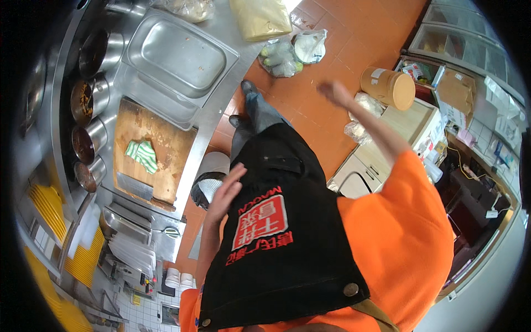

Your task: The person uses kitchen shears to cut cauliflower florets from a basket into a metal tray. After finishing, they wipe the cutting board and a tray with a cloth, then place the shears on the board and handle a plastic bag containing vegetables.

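My left hand (226, 191) hangs beside the black apron at my waist, fingers slightly parted, holding nothing. Out to the other side, my right hand (335, 93) is blurred above the tiled floor, near a brown cylindrical drum (388, 88); its fingers are indistinct. On the steel counter, a wooden cutting board (166, 145) bears a green-and-white striped cloth (142, 155) and a cleaver (135, 186). Next to the board lie rectangular steel pans (182, 54). Plastic bags of green vegetables (278, 58) rest on the floor beyond my feet.
Several round metal pots (96, 97) line the counter's far side. Scissors (171, 232) lie near its corner, and a lined bin (211, 174) stands below its edge. A low wooden cabinet (365, 170) is opposite, with plastic bags (365, 106) beside it. Yellow trays (85, 257) are stacked nearby.
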### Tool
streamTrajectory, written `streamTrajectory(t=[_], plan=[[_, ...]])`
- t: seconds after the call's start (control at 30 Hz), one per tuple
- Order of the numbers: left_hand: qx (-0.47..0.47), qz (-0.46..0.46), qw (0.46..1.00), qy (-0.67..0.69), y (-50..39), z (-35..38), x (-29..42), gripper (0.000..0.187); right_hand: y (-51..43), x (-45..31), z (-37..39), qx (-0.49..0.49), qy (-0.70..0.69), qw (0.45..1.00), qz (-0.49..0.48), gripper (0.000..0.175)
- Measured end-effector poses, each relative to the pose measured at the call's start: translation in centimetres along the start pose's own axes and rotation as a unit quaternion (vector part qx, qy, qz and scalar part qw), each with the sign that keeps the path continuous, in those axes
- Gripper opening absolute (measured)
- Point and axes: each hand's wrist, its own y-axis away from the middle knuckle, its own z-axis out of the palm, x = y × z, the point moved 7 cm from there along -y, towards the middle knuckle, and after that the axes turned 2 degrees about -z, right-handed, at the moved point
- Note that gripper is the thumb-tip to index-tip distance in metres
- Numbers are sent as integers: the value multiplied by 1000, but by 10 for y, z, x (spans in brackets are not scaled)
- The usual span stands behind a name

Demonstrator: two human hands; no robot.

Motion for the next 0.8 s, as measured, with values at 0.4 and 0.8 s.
streamTrajectory(t=[0.4,0.8], plan=[[-24,-169,965,201,-61,46,-70,30,-44,165,104,-44,35,995,79,36],[127,-331,813,463,-173,150,-258,38,-435,333,253,36,183,966,179,55]])
